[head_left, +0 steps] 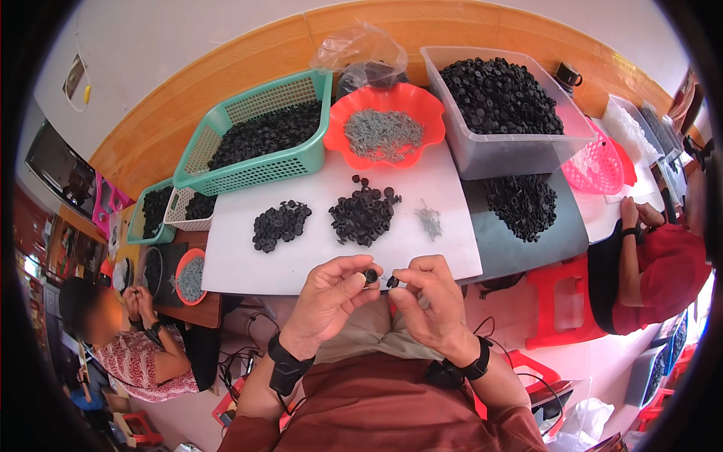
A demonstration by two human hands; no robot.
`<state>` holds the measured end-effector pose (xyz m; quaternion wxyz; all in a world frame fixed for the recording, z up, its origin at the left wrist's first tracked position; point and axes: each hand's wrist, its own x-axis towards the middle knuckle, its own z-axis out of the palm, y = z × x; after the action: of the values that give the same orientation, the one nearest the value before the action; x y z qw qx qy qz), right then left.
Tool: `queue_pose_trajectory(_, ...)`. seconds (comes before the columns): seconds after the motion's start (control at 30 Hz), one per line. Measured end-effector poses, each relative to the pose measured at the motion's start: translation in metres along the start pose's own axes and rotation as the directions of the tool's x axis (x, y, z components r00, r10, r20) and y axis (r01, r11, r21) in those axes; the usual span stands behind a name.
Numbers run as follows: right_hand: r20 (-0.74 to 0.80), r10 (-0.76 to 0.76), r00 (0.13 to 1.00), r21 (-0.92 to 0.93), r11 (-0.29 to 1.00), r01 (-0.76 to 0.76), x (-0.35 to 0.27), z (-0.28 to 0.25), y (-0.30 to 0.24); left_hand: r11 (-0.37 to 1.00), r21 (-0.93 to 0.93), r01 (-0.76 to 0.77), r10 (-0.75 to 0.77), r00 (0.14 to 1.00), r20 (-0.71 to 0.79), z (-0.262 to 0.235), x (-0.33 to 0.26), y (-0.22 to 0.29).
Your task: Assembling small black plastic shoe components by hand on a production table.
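Just off the table's front edge, my left hand (337, 295) pinches a small round black plastic cap (370, 276), its hollow side facing right. Close beside it, my right hand (432, 303) grips a smaller black plastic piece (392, 282) between thumb and fingertips. A thin light strip shows between the two parts; whether it is a screw I cannot tell. On the white board (316, 267) beyond my hands lie a heap of black caps (364, 216), a flatter pile of black round pieces (281, 225) and a little pile of grey metal screws (429, 221).
Behind the piles stand a green basket (260, 167) of black parts, a red bowl (339, 124) of screws and a clear tub (504, 154) of black pieces. More black parts (521, 207) lie on the dark mat. Co-workers sit left (143, 361) and right (663, 279).
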<state>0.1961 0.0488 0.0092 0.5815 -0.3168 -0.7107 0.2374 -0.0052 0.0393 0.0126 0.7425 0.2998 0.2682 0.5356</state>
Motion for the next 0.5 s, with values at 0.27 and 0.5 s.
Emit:
queue_pose_trajectory(0.27, 0.006, -0.022, 1.000, -0.073, 0.997, 0.023, -0.0019, 0.0008, 0.0003, 0.999, -0.031, 0.044, -0.044, 0.999, -0.007, -0.0023, 0.0000, -0.0035)
queue_pose_trajectory(0.5, 0.045, -0.082, 0.996, -0.140, 0.986, 0.087, -0.0018, 0.0011, 0.0043, 0.999, -0.034, 0.039, -0.039, 0.999, -0.002, 0.0027, -0.0007, -0.0075)
